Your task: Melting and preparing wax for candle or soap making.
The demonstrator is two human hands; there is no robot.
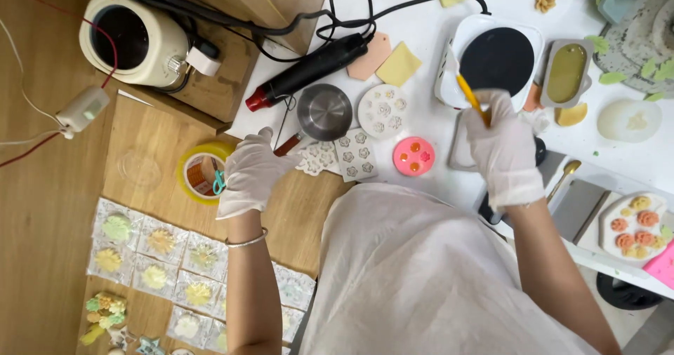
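Gloved right hand [502, 148] is pinching a yellow stick [472, 100] beside the hotplate [496, 60] — left hand [249, 172], fingers curled, is gripping the small pan's handle [288, 144] — best held level.

Bright, even, soft light.
Only faint shadows are cast; the right hand [502, 148] and yellow stick [472, 100] are blurred by motion.

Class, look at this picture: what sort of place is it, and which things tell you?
Probably a home craft bench for casting small flowers: flower moulds, a hot plate and bagged flower pieces.
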